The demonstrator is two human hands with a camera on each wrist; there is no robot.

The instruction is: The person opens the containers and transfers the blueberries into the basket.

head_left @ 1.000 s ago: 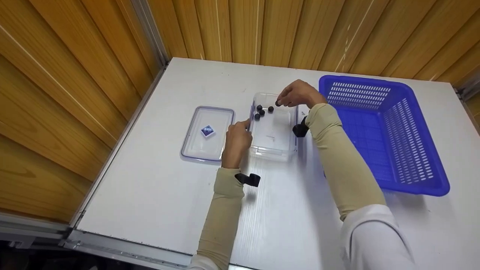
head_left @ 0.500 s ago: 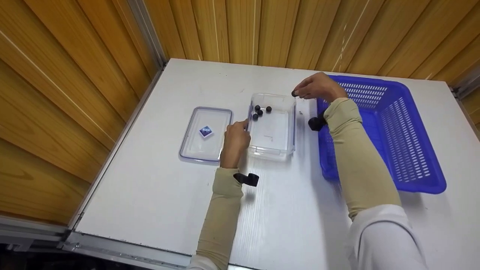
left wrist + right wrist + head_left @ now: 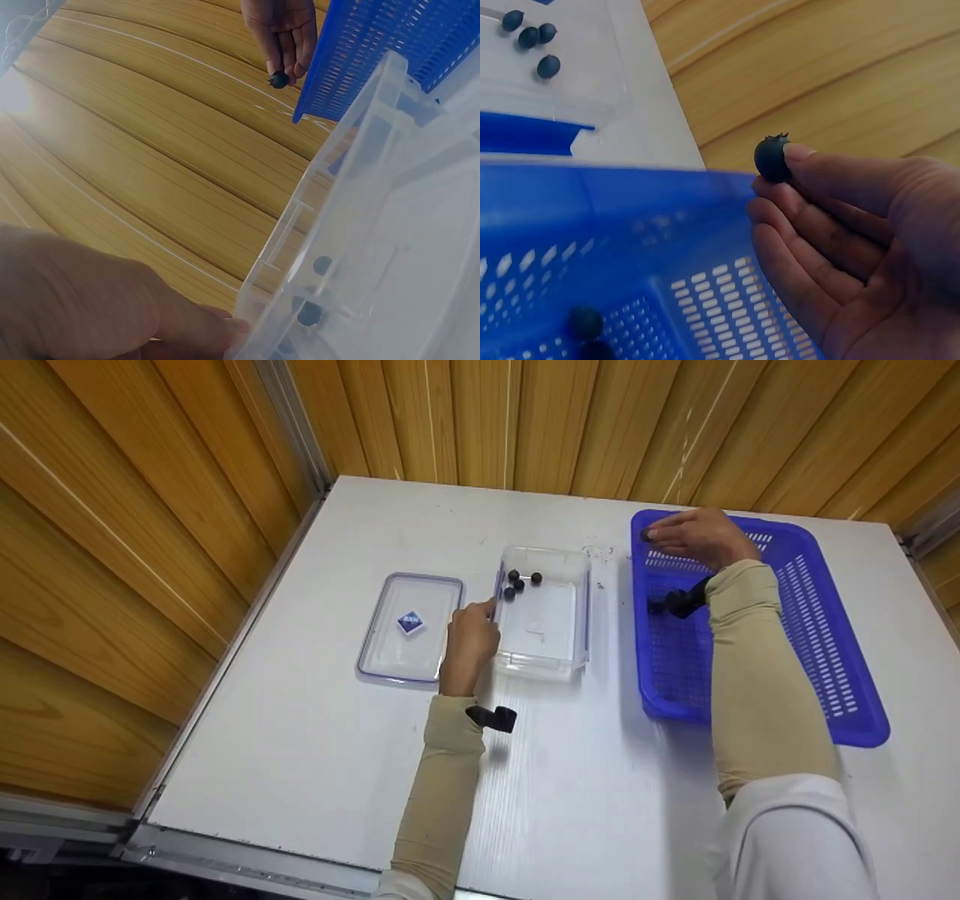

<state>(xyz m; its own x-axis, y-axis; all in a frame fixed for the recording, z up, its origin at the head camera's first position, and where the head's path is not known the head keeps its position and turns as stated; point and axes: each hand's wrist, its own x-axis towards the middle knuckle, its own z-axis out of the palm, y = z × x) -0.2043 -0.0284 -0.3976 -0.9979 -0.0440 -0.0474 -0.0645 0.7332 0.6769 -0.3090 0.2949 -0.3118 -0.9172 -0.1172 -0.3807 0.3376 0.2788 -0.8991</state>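
My right hand (image 3: 701,537) pinches a dark blueberry (image 3: 771,158) between thumb and fingertips, its small crown facing up in the right wrist view. The hand is over the far left part of a blue plastic basket (image 3: 825,622). Several blueberries (image 3: 548,66) lie near the far left corner of a clear plastic container (image 3: 544,664). My left hand (image 3: 472,641) grips the left wall of that container, thumb tip at the edge in the left wrist view. Inside the basket, two dark blueberries (image 3: 586,322) show in the right wrist view.
A clear lid (image 3: 382,656) with a blue and white label (image 3: 410,622) lies flat left of the container. Wood-panelled walls (image 3: 555,427) border the white table (image 3: 300,735) at the back and left. Small dark specks lie between container and basket.
My right hand has carried the blueberry from over the container rightward, across the gap, to above the basket. My left hand has stayed at the container's left wall.
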